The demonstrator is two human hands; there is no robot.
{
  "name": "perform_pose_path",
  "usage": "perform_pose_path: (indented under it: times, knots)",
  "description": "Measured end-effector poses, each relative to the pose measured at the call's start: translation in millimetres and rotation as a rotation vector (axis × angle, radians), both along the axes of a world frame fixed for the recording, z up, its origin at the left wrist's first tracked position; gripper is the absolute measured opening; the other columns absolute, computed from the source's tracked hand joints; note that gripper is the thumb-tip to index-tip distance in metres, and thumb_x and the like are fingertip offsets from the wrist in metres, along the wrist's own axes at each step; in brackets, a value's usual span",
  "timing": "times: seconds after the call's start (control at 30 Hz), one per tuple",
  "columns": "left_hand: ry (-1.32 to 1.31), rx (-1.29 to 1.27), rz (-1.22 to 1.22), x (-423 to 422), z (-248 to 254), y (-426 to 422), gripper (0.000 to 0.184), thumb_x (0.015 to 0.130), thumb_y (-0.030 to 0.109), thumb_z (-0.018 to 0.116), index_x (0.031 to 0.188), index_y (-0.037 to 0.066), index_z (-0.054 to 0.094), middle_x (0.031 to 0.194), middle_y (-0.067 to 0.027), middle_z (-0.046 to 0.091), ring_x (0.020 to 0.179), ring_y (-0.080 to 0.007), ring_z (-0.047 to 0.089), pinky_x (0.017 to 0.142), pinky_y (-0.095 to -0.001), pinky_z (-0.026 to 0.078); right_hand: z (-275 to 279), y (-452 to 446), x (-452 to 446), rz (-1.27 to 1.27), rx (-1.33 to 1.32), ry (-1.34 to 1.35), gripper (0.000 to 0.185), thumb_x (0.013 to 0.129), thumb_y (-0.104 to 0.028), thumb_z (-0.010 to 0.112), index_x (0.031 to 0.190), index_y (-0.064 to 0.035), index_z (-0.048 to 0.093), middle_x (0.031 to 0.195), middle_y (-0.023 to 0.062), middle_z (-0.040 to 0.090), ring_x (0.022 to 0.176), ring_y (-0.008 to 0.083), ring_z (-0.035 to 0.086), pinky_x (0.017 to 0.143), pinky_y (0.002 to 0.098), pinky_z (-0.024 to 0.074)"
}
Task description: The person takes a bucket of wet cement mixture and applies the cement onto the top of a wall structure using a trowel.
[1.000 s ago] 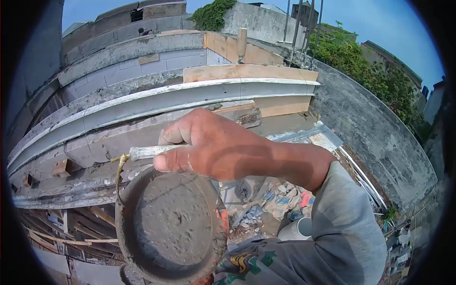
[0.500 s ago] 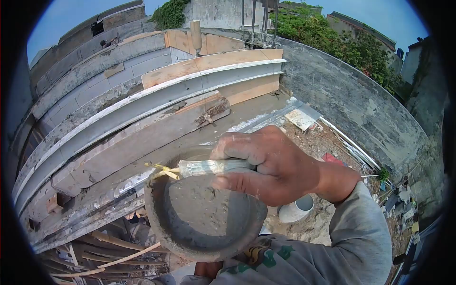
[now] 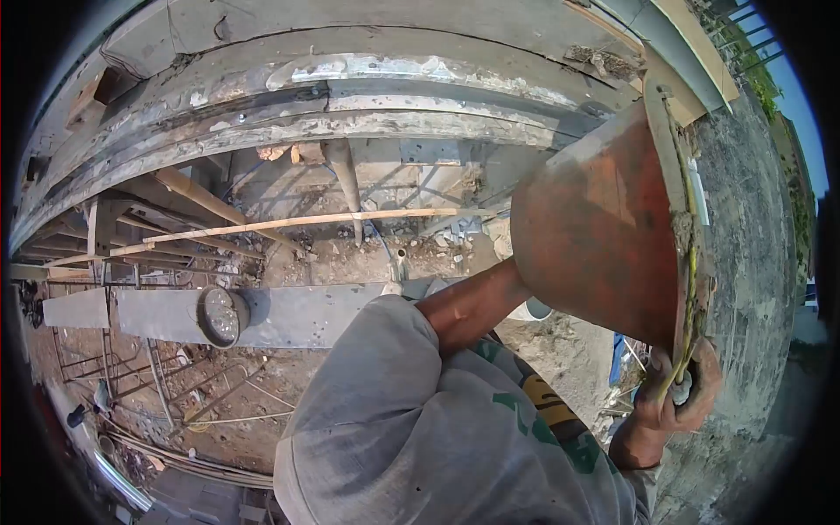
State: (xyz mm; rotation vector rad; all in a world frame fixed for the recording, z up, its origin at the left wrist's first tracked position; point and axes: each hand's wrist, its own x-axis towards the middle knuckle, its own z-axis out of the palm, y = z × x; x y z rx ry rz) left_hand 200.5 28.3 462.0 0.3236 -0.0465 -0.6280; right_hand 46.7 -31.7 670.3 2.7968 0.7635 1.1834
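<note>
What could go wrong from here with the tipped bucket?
Spill: the bucket is tipped sideways, so any contents might slop wide.
Slip: the right hand grips the handle, but the left hand is hidden behind the bucket, its hold unclear; the bucket could drop.

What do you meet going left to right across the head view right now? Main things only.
Wooden block → grey bucket → bare left forearm → tipped reddish bucket → grey wall.
</note>
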Motion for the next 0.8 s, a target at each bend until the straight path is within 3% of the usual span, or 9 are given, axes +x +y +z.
perform_pose_path:
  times: [0.43,0.57,0.8]
  knots:
    - [0.037,0.027,-0.139,-8,-16,-67,0.059,0.095,0.051,0.046,0.136,0.008,0.044,0.132,-0.0144,0.052,0.119,-0.0332,0.054,0.091,-0.0566,0.05,13,-33,-9,0.072,0.064,0.318,0.041,0.08,-0.035,0.071,0.093,0.0018,0.062,0.072,0.012,0.06,0.062,0.0268,0.06,0.056,0.0374,0.0465]
    - [-0.024,0.046,-0.184,-2,-10,-85,0.059,0.095,0.051,0.045,0.136,0.008,0.044,0.132,-0.0144,0.052,0.119,-0.0333,0.054,0.091,-0.0567,0.05,27,-53,10,0.086,0.11,0.176,0.036,0.077,-0.034,0.07,0.089,-0.0006,0.064,0.068,0.0099,0.059,0.059,0.0243,0.059,0.05,0.0349,0.0425]
    - [-0.152,0.037,-0.18,16,40,-103,0.059,0.095,0.051,0.045,0.136,0.008,0.044,0.132,-0.0143,0.052,0.119,-0.0334,0.054,0.091,-0.0568,0.051,69,-91,25,0.052,0.208,-0.08,0.053,0.081,-0.054,0.064,0.086,-0.001,0.066,0.066,0.0086,0.06,0.058,0.0251,0.058,0.054,0.0374,0.0423]
